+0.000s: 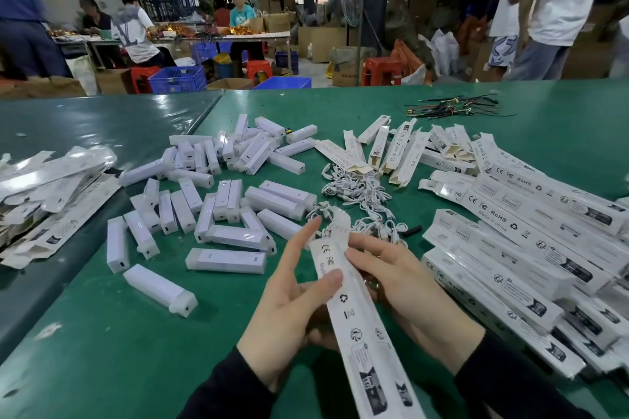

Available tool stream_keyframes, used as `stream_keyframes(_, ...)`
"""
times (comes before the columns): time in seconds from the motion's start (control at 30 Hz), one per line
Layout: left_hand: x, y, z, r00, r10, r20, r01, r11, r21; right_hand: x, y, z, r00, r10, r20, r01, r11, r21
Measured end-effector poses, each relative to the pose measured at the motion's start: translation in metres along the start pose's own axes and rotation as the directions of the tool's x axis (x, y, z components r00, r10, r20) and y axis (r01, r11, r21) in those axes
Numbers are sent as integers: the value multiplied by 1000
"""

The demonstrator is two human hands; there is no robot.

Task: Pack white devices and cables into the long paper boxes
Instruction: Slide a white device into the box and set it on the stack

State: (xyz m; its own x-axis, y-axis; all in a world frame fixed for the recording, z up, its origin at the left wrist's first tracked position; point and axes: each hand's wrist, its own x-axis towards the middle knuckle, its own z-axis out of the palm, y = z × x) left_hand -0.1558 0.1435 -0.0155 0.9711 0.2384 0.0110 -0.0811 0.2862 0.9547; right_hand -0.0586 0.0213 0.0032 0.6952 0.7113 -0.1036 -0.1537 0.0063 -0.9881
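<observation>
Both my hands hold one long white paper box (pixel 360 320) above the green table (pixel 102 333). My left hand (pixel 292 303) grips it from the left, thumb across its printed face and forefinger stretched out. My right hand (pixel 401 286) grips it from the right near the far end, where the flap (pixel 340 224) stands up. White devices (pixel 224 187) lie scattered across the middle of the table. A tangle of white cables (pixel 357 190) lies just beyond the box. Whether the box holds anything cannot be seen.
Filled-looking long boxes (pixel 531 248) are stacked at the right. Open boxes (pixel 401 150) lie at the back centre, and flat ones (pixel 51 194) are heaped at the left. Coloured wires (pixel 456 109) lie at the far right. Several people work or stand beyond the table.
</observation>
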Motion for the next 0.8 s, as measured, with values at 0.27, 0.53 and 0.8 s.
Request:
stream_keyframes(0.27, 0, -10, 3, 984, 61, -165, -18, 967, 252, -1, 7, 3, 979, -145, -145, 106, 963, -248)
stream_keyframes(0.53, -4, -15, 1, 959, 257, -115, -141, 792, 594, -9, 8, 6, 994, -2, 108, 22, 982, -188)
stream_keyframes(0.8, 0, -15, -1, 902, 385, -197, -252, 837, 485, -3, 5, -1, 998, 70, 2, -70, 994, 84)
